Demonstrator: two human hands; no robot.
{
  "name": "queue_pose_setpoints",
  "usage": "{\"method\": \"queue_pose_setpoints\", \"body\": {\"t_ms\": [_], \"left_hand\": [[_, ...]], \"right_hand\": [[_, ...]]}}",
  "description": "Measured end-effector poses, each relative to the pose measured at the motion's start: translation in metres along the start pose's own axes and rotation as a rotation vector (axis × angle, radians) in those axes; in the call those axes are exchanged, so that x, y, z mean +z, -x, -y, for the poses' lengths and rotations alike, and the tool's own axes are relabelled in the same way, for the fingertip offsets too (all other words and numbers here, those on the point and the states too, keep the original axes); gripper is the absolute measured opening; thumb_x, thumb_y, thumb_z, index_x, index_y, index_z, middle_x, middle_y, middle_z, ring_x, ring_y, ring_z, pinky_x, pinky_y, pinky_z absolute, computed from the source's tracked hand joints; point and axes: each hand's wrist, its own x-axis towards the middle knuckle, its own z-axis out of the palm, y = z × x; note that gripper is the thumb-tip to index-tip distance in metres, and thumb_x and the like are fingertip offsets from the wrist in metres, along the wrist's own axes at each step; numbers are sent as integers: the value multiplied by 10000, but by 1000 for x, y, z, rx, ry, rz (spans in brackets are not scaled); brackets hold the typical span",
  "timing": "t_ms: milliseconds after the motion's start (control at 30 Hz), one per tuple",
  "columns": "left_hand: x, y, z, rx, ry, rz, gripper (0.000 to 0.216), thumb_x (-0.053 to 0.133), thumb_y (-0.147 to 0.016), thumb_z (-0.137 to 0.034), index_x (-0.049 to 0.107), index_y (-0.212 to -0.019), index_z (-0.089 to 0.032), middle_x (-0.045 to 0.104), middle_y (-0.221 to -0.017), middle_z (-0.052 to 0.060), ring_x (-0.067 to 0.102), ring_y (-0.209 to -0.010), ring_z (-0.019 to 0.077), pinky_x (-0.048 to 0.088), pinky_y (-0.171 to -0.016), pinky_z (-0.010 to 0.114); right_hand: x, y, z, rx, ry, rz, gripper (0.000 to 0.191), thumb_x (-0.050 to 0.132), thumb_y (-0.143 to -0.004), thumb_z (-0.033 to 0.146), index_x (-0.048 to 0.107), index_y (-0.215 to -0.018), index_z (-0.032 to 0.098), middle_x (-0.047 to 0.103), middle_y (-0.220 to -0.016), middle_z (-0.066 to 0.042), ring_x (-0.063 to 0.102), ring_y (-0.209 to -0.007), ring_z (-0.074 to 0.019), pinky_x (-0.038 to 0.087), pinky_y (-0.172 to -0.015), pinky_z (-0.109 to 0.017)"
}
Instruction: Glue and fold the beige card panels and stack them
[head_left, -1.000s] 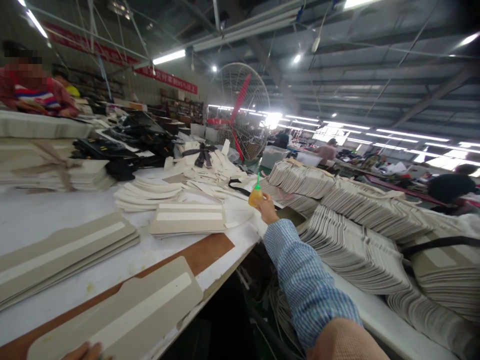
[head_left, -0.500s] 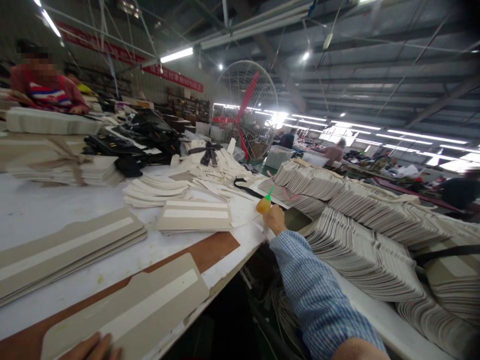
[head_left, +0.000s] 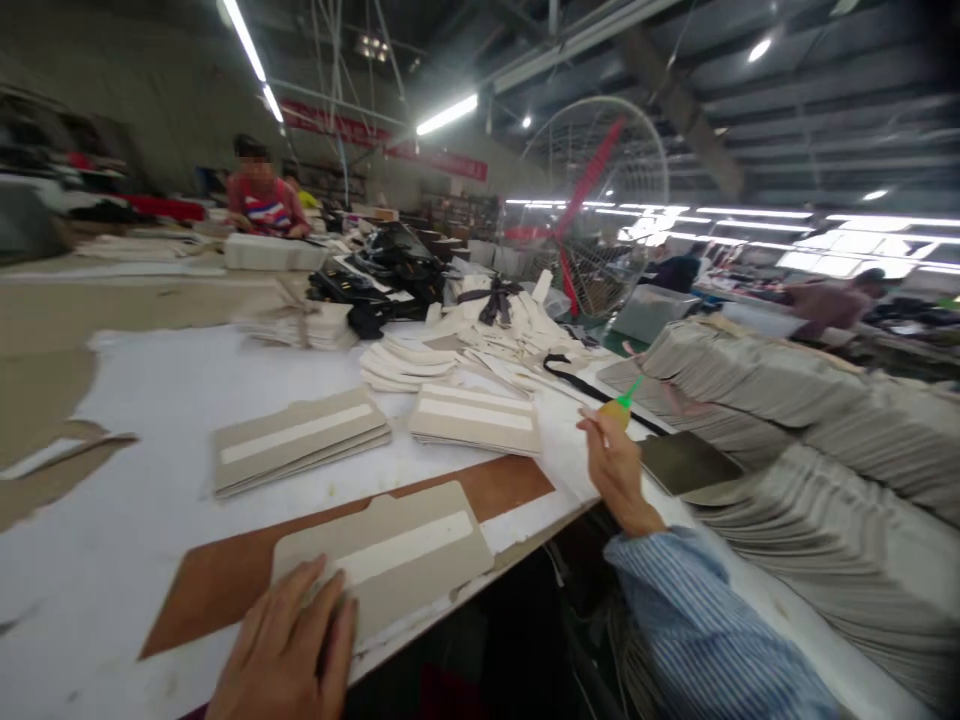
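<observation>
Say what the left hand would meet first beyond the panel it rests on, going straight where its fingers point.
Probably the brown sheet, showing past the far edge of the beige panel under the left hand; exact depth is unclear.

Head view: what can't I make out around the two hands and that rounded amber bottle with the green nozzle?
Head view: lower body of the amber bottle, hidden by the right hand.
Head view: near left corner of the flat beige panel with the white strip, covered by the left hand.
Head view: left forearm, cut off by the bottom edge.
Head view: lettering on the long red banner, blurred.
</observation>
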Motion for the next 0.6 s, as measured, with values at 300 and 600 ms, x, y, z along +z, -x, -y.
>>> {"method": "queue_pose_setpoints", "body": {"t_ms": [300, 600], "left_hand": [[-46, -43, -63, -541, 897, 246, 311, 599, -949, -407, 719, -1230, -346, 743, -915, 41, 689, -700, 147, 580, -619, 242], [-57, -28, -39, -979, 849, 123, 308, 646, -887, -516, 800, -927, -251, 607, -652, -9, 569, -542, 123, 512, -535, 245]], "right_hand": [[-11, 72, 158, -415, -486, 1212, 329, 444, -1050, 359, 744, -1044, 221, 741, -835, -40, 632, -714, -157, 434, -648, -270], [13, 83, 134, -123, -565, 1245, 309, 540, -1008, 448, 749, -995, 221, 710, -858, -29, 629, -749, -159, 465, -695, -268]]}}
